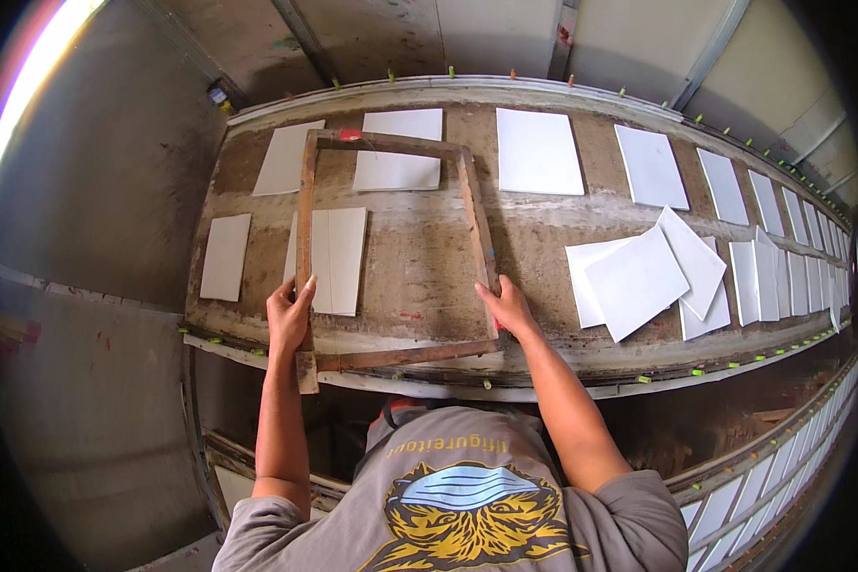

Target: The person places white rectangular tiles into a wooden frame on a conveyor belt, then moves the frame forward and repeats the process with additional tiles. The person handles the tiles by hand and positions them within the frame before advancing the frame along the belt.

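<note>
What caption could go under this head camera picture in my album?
Both hands, left hand and right hand, grip a wooden frame over white sheets on a long worn table.

Head camera looks steeply down, close over the long workbench (pixel 419 257), edges warped.

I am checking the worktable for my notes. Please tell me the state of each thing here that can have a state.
Wooden frame: lying on the table, gripped on both side rails.
Left hand: closed on the left rail.
Right hand: closed on the right rail.
White sheets: flat, in rows.
Loose sheets: overlapping, skewed.
Table: stained, worn.
</note>
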Demonstrator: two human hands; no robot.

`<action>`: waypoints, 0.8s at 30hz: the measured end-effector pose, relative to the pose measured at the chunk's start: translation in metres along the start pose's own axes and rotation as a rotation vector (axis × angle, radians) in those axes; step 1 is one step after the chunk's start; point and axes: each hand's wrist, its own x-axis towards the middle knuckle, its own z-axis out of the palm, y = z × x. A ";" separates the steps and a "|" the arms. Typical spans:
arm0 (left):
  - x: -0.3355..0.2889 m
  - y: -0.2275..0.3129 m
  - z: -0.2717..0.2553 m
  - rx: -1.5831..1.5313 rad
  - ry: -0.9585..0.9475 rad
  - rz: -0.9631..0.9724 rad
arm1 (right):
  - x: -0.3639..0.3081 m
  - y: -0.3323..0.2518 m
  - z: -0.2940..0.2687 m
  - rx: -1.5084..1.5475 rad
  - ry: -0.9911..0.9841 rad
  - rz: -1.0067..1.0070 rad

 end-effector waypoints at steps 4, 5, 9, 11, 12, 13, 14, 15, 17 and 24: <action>-0.012 0.001 0.012 0.007 0.015 -0.017 | 0.000 0.002 -0.011 0.087 0.091 -0.048; -0.016 -0.004 0.018 -0.042 0.015 -0.020 | -0.005 -0.002 -0.019 0.071 0.106 -0.008; -0.013 -0.042 0.048 -0.116 -0.048 -0.008 | -0.017 0.023 -0.040 0.058 0.269 -0.083; -0.015 -0.051 0.071 -0.188 -0.064 0.025 | -0.031 0.018 -0.059 0.041 0.302 -0.073; -0.015 -0.060 0.080 -0.157 -0.078 0.025 | -0.035 0.020 -0.064 0.000 0.320 -0.047; -0.012 -0.065 0.089 -0.155 -0.120 -0.016 | -0.036 0.030 -0.069 -0.013 0.331 -0.046; -0.013 -0.072 0.097 -0.153 -0.154 -0.063 | -0.038 0.036 -0.074 -0.029 0.333 -0.048; -0.015 -0.078 0.104 -0.154 -0.157 -0.029 | -0.043 0.043 -0.076 -0.066 0.340 -0.023; -0.014 -0.100 0.123 -0.147 -0.129 0.039 | -0.053 0.048 -0.082 -0.143 0.357 0.021; -0.027 -0.108 0.139 -0.123 -0.171 -0.034 | -0.066 0.077 -0.079 -0.221 0.378 0.041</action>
